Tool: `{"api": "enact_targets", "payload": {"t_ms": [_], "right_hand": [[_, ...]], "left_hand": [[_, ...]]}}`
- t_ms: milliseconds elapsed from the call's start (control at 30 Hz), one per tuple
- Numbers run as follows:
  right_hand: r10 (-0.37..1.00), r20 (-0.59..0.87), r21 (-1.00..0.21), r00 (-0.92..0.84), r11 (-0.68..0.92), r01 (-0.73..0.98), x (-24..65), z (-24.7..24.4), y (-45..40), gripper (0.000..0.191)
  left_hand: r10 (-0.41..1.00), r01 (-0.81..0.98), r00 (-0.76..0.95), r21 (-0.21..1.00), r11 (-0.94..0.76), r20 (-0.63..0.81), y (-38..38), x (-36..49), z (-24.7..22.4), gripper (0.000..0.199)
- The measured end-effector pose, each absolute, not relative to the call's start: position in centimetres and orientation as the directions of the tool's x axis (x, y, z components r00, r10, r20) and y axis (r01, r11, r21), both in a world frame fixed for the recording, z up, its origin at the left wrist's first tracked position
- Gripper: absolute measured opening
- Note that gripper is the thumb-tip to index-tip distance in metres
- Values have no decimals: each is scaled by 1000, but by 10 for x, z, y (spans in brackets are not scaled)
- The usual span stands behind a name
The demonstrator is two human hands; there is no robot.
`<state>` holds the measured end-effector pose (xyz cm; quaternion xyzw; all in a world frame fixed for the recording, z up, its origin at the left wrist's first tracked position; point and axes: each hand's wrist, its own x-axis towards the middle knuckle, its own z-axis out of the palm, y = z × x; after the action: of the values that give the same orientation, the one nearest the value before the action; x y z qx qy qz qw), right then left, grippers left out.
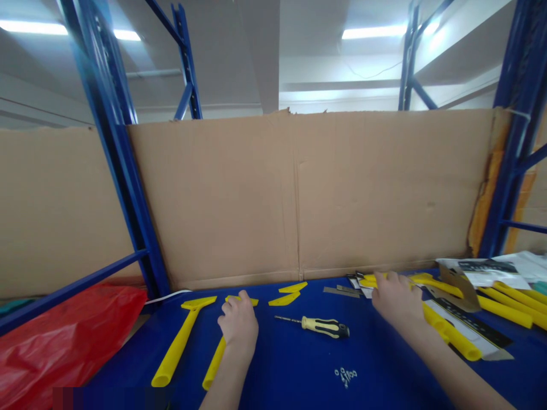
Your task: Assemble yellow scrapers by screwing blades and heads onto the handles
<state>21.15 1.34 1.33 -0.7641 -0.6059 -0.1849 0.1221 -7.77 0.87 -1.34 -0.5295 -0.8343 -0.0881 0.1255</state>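
Note:
My left hand (pixel 240 323) is closed around the neck of a yellow plastic scraper (pixel 215 362), just below its wide head. To its left lies a second yellow scraper (pixel 176 344), with its hollow handle end towards me. At the back right, my right hand (pixel 398 297) reaches into a pile of yellow parts (pixel 368 281); its fingers are bent and their tips hidden, so what they grip does not show. Between my hands lie two flat yellow head pieces (pixel 285 298), thin metal blades (pixel 342 291) and a screwdriver (pixel 325 327) with a yellow and black handle.
Small nuts and screws (pixel 345 376) lie near the front of the blue table (pixel 294 370). More yellow handles (pixel 508 304) and printed packaging (pixel 465 322) crowd the right side. A red plastic bag (pixel 72 336) sits at left. A cardboard panel (pixel 239 199) and blue rack posts (pixel 132 188) bound the back.

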Motion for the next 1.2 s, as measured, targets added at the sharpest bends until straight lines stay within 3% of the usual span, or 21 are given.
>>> {"api": "enact_targets", "payload": {"t_ms": [267, 400, 567, 667, 833, 1200], "right_hand": [[914, 402, 1, -52, 57, 998, 201, 3, 20, 35], [933, 329, -73, -144, 177, 981, 199, -6, 23, 40], [939, 235, -159, -252, 292, 943, 198, -20, 26, 49], [940, 198, -171, -279, 313, 934, 198, -24, 27, 49], [947, 193, -162, -257, 289, 944, 196, -21, 26, 50], [940, 215, -163, -265, 302, 939, 192, -31, 27, 48]], "left_hand": [[912, 955, -293, 134, 265, 286, 6, -65, 2, 40], [918, 922, -259, 361, 142, 300, 11, -60, 2, 40], [921, 562, -341, 826, 40, 187, 19, -52, -1, 14], [948, 219, -316, 975, 34, 39, 20, -46, -2, 7], [985, -93, -170, 996, -7, -10, 15, -38, -1, 19], [998, -209, 64, 977, 39, -26, -1, -9, -4, 52]]}}
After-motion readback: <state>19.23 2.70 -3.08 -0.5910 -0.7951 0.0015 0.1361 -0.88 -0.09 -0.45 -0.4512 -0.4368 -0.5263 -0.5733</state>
